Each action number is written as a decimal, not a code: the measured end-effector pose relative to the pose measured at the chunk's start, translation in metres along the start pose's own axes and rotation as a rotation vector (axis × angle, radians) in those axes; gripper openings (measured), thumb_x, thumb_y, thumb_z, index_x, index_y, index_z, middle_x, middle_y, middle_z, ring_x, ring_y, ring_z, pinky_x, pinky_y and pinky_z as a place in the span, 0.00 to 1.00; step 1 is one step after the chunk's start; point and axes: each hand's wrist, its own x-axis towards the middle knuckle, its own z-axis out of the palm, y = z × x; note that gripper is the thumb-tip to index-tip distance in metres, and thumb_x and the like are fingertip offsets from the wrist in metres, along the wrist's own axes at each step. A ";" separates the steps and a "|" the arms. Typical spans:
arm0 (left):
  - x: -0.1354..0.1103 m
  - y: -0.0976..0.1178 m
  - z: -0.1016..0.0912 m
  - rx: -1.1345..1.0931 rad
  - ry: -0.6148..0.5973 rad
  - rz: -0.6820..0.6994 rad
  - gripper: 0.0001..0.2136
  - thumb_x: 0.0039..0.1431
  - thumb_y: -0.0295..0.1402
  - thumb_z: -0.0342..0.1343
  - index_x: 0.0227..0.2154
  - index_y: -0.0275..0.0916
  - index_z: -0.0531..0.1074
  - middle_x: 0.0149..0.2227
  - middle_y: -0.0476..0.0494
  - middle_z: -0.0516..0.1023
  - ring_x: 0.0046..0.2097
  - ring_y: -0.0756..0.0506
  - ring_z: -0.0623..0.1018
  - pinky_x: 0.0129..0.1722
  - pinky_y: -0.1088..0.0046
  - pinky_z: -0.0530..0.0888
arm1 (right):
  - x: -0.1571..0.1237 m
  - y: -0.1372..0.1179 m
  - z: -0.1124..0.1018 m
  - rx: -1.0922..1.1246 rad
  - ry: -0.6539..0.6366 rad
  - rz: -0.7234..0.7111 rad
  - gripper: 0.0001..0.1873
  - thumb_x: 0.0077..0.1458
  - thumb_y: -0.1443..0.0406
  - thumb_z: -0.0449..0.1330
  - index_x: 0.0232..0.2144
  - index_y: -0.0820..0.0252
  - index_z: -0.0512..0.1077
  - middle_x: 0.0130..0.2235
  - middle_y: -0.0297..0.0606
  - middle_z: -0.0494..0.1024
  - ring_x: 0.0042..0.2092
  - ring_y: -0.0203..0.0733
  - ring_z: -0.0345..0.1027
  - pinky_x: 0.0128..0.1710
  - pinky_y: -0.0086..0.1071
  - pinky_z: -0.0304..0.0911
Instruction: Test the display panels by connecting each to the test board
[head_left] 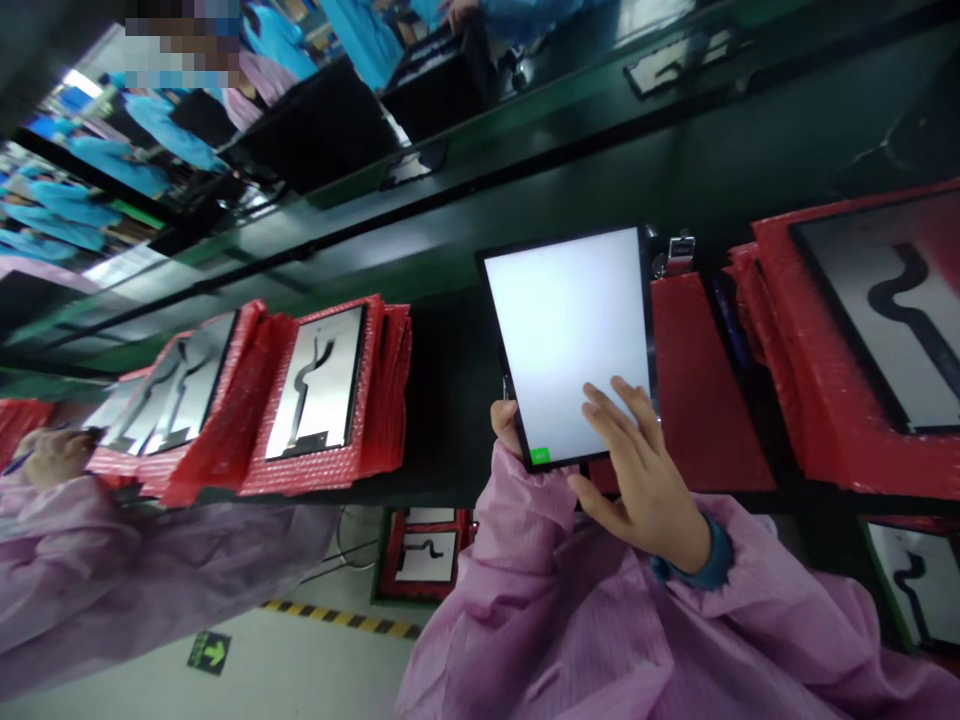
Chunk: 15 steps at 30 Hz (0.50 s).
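The screen [555, 330] is over the counter [450, 390] by its near edge, lit face up. Its long axis runs from near edge towards far edge, far end leaning slightly left, a green mark [540, 456] at its near-left corner. The right hand [645, 480] is spread over the near-right part. The left hand [507, 427] shows its thumb at the left side; fingers hidden, grip cannot be told

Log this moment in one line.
left hand: holding lit panel | right hand: spread over panel | panel: white, green corner patch
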 end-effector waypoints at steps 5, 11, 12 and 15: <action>0.001 -0.002 -0.005 -0.106 0.110 -0.151 0.29 0.72 0.40 0.28 0.65 0.41 0.66 0.45 0.39 0.85 0.43 0.36 0.84 0.42 0.55 0.82 | 0.001 0.010 -0.013 -0.052 0.147 0.221 0.41 0.63 0.56 0.57 0.71 0.52 0.44 0.66 0.49 0.63 0.71 0.60 0.49 0.67 0.61 0.53; 0.007 -0.007 -0.006 -0.275 0.047 -0.213 0.35 0.69 0.37 0.19 0.63 0.41 0.68 0.43 0.39 0.85 0.48 0.35 0.83 0.45 0.51 0.81 | 0.012 0.016 -0.021 -0.151 0.092 0.118 0.49 0.60 0.50 0.60 0.72 0.54 0.39 0.70 0.50 0.56 0.73 0.63 0.43 0.69 0.61 0.49; 0.007 -0.008 -0.005 -0.274 0.034 -0.232 0.34 0.68 0.39 0.20 0.62 0.42 0.68 0.43 0.39 0.85 0.49 0.35 0.83 0.47 0.51 0.81 | 0.015 0.017 -0.021 -0.172 0.057 0.074 0.50 0.60 0.49 0.60 0.72 0.55 0.37 0.71 0.50 0.53 0.73 0.63 0.39 0.69 0.61 0.48; 0.004 -0.017 -0.003 -0.338 0.003 -0.241 0.34 0.67 0.49 0.24 0.59 0.43 0.71 0.43 0.39 0.84 0.51 0.34 0.82 0.51 0.51 0.79 | 0.029 0.021 -0.019 -0.227 -0.032 -0.046 0.51 0.62 0.46 0.57 0.73 0.59 0.34 0.72 0.51 0.51 0.74 0.63 0.36 0.70 0.61 0.47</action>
